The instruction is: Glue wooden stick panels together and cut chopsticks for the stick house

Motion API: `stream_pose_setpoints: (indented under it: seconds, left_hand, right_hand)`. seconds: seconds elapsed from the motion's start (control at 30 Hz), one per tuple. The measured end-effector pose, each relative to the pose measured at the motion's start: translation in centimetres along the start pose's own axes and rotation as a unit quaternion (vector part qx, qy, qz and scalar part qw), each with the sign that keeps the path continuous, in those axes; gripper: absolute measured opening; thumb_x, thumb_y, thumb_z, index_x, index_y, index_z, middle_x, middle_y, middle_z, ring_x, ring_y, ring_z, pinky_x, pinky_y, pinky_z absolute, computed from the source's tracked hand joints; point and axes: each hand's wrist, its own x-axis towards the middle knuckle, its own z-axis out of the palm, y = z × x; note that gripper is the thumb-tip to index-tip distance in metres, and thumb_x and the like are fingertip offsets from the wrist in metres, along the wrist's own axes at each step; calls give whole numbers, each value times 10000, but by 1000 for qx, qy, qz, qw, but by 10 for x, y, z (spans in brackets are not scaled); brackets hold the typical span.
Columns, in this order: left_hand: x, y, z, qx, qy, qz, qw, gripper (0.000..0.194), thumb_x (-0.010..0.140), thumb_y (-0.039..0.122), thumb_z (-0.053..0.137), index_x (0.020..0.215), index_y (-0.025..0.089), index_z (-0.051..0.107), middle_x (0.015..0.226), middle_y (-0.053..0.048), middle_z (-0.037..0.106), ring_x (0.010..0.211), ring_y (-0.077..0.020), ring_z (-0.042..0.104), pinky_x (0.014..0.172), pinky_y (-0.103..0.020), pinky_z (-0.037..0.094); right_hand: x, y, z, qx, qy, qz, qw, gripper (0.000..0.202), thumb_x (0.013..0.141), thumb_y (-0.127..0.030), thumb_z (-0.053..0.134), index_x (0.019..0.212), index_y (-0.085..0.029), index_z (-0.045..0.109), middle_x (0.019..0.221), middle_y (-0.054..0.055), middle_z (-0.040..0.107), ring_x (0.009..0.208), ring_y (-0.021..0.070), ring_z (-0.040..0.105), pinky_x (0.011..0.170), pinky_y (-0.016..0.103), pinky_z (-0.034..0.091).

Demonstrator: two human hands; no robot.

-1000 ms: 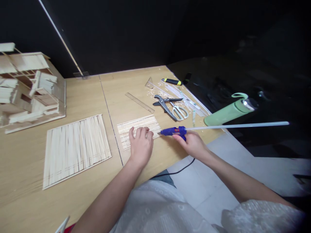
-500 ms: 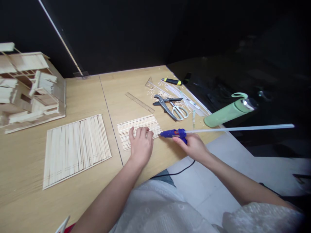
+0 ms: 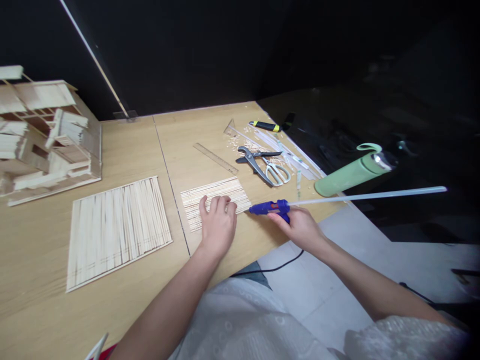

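Observation:
My left hand (image 3: pixel 218 222) rests on a small panel of thin wooden sticks (image 3: pixel 213 187), its fingers bent and apart, the fingertips pressing on the top. Held in my right hand (image 3: pixel 303 227) is a blue hot glue gun (image 3: pixel 268 207), my fingers wrapped round its handle. Its nozzle points left, at the right edge of the small panel; whether it touches cannot be made out. Out of the gun's back sticks a long whitish glue stick (image 3: pixel 375 196). A larger stick panel (image 3: pixel 118 230) lies flat to the left.
A wooden model house (image 3: pixel 48 140) stands at the back left. Beyond the small panel lie a clear ruler (image 3: pixel 215 158), grey pruning shears (image 3: pixel 255 165), white scissors (image 3: pixel 278 172), a black-and-yellow cutter (image 3: pixel 264 125) and stick scraps. A green bottle (image 3: pixel 348 175) is near the table's right edge. A black cord (image 3: pixel 277 267) hangs below.
The glue gun has shifted slightly right along the small panel's edge, and the far end of its glue stick has risen a little. My left hand has stayed in place.

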Motion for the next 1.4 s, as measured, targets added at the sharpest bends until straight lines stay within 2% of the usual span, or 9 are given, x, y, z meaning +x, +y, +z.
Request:
stream_pose_setpoints:
  seconds: [0.23, 0.43, 0.53, 0.73, 0.8, 0.93, 1.13, 1.3, 1.4]
  left_hand:
    - [-1, -2, 2, 6, -1, 3, 1000, 156, 910, 169, 510, 973, 213, 644, 1130, -85, 655, 1089, -248, 547, 1120, -566, 217]
    - [-1, -1, 1, 7, 1, 1, 1000, 161, 904, 165, 509, 972, 212, 647, 1127, -91, 655, 1080, -250, 550, 1115, -563, 233]
    - [-1, -1, 0, 8, 3, 3, 1000, 162, 903, 158, 508, 965, 210, 648, 1126, -95, 658, 1077, -252, 554, 1111, -564, 236]
    - [-2, -1, -1, 15, 5, 7, 1000, 138, 899, 169, 530, 960, 204, 649, 1131, -88, 660, 1083, -253, 557, 1106, -565, 238]
    - [-5, -1, -3, 22, 7, 8, 1000, 128, 899, 177, 537, 949, 201, 653, 1142, -91, 658, 1091, -255, 554, 1104, -563, 242]
    - [-8, 1, -7, 50, 6, 11, 999, 141, 893, 160, 538, 957, 190, 660, 1181, -101, 647, 1111, -265, 543, 1100, -568, 249]
    - [-6, 0, -5, 52, 2, 12, 999, 131, 898, 163, 536, 939, 191, 657, 1156, -94, 653, 1084, -255, 548, 1096, -561, 265]
    - [-5, -3, -3, 30, 5, 20, 999, 129, 903, 162, 532, 886, 194, 656, 1122, -87, 661, 1059, -242, 559, 1094, -558, 269]
    - [-6, -4, -3, 15, 7, 13, 1000, 130, 911, 190, 538, 847, 202, 650, 1106, -78, 664, 1054, -241, 565, 1098, -561, 256]
  right_hand:
    - [3, 1, -6, 46, 48, 16, 998, 389, 913, -463, 518, 1017, -190, 775, 1006, 86, 770, 938, 285, 723, 814, 361, 555]
    - [6, 1, -9, 35, -3, 17, 999, 409, 925, -486, 498, 1049, -202, 764, 925, 65, 775, 840, 256, 721, 735, 326, 535]
    - [7, 1, -8, 9, -1, 18, 1000, 427, 924, -504, 492, 1026, -196, 769, 879, 78, 772, 811, 262, 718, 707, 325, 526]
    - [17, -1, -5, 44, 78, 3, 996, 441, 928, -513, 467, 1010, -195, 761, 873, 95, 766, 841, 278, 713, 734, 341, 520]
    - [24, -3, -5, 72, 85, 5, 994, 471, 932, -537, 440, 967, -186, 753, 767, 85, 747, 771, 267, 706, 697, 336, 511]
    - [41, -9, -2, 120, 31, 23, 992, 551, 933, -601, 389, 779, -176, 703, 484, 22, 599, 522, 208, 622, 566, 296, 452]
    - [56, -17, 3, 149, 13, 31, 988, 542, 911, -637, 419, 770, -180, 675, 445, -5, 556, 478, 176, 578, 547, 275, 423]
    - [47, -15, 12, 280, -5, 111, 954, 625, 857, -743, 407, 614, -191, 571, 407, 10, 529, 399, 141, 506, 444, 248, 370]
    - [30, -15, 17, 330, -20, 137, 934, 620, 844, -750, 418, 618, -191, 563, 403, 11, 529, 392, 139, 496, 427, 244, 366]
